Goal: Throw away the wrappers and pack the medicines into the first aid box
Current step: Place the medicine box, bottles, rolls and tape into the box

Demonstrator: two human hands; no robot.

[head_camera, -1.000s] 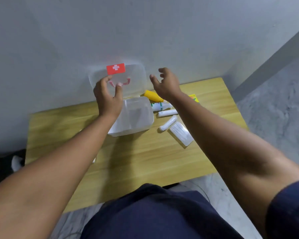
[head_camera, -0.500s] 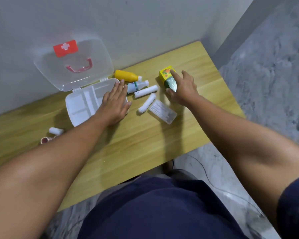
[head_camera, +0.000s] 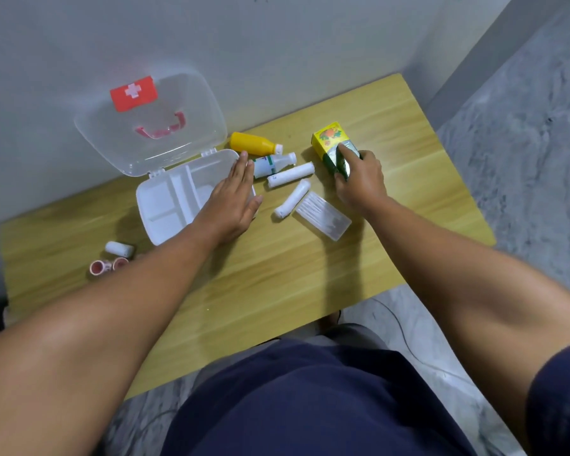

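The clear first aid box lies open on the wooden table, its lid with a red cross label leaning on the wall. My left hand rests flat, fingers spread, on the box's right edge. My right hand grips a yellow and green medicine carton. Between the hands lie a yellow bottle, a white bottle with a green label, two white rolls and a clear flat pack.
At the table's left lie a small white roll and two pink tape rolls. The wall stands right behind the table. Grey stone floor lies to the right and in front.
The lid went from being held up by my left hand to resting open against the wall. My left hand came down onto the box's edge. My right hand closed on the carton.
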